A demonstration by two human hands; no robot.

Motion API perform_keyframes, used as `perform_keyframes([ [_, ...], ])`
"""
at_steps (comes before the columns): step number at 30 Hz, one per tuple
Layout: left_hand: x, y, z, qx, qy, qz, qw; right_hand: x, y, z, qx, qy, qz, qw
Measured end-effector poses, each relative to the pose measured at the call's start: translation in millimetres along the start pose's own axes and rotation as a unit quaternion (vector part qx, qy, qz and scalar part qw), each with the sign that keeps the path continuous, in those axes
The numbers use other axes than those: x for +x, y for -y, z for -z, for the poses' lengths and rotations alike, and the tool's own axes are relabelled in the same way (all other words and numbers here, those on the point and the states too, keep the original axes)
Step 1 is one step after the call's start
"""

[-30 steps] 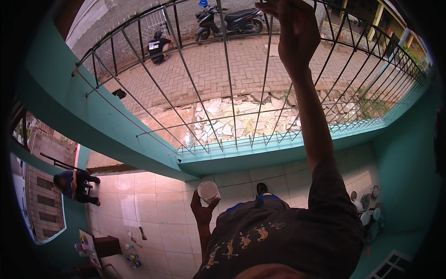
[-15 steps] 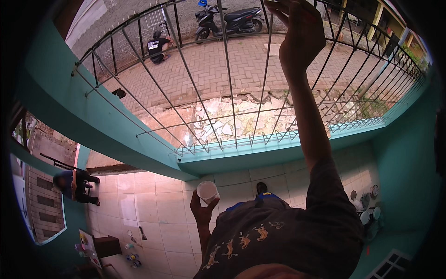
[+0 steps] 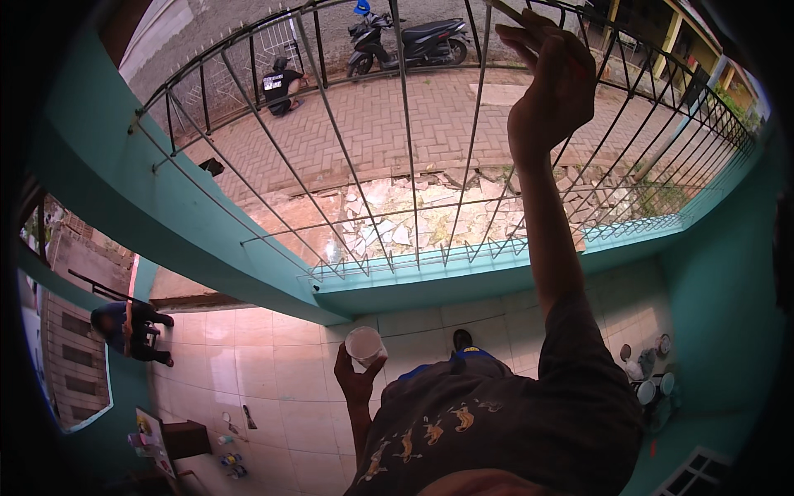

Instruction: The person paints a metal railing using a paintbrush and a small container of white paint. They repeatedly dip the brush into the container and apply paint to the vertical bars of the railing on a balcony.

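Note:
My left hand [image 3: 357, 387] is wrapped round a small white tub [image 3: 365, 344], held at waist height over the tiled floor. The tub's top faces up and what is inside looks pale. High at the top, my right arm is stretched up, and my right hand [image 3: 552, 103] has its fingers closed on a thin stick [image 3: 508, 11]. The stick's far end runs out of the picture, so its kind does not show. That hand is in front of the upper part of a dark metal railing [image 3: 406, 124]; whether the stick touches a bar, I cannot tell.
The railing stands on a teal ledge [image 3: 496, 258]. Cans and buckets [image 3: 653, 388] stand on the right. A seated person [image 3: 132, 326], a scraper [image 3: 249, 417] and a small table [image 3: 155, 446] are at left. Outside are rubble [image 3: 430, 211], a crouching person [image 3: 281, 87] and a motorbike [image 3: 413, 43].
My right hand has moved slightly right and down, and the stick in it now shows more clearly. My left hand still holds the tub, almost unmoved.

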State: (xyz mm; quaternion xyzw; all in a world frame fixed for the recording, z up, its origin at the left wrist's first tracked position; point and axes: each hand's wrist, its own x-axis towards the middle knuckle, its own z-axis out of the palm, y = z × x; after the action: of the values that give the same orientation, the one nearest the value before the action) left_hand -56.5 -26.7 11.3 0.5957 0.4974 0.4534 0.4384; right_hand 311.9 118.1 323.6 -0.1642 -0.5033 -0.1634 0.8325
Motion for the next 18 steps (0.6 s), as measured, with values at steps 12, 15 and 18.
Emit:
perform_keyframes([
  [12, -0.8, 5.1, -0.4, -0.007, 0.001, -0.001, 1.0, 0.9, -15.1, -1.3, 0.025, 0.063, 0.083, 0.994],
  [15, 0.6, 3.3, -2.7, -0.026, 0.007, -0.003, 1.0, -6.1, -27.9, 0.8, 0.03, 0.123, 0.066, 0.99],
  [18, 0.0, 2.1, -0.9, 0.019, 0.021, -0.004, 1.0, -16.8, -26.6, 3.8, 0.026, 0.15, 0.033, 0.988],
])
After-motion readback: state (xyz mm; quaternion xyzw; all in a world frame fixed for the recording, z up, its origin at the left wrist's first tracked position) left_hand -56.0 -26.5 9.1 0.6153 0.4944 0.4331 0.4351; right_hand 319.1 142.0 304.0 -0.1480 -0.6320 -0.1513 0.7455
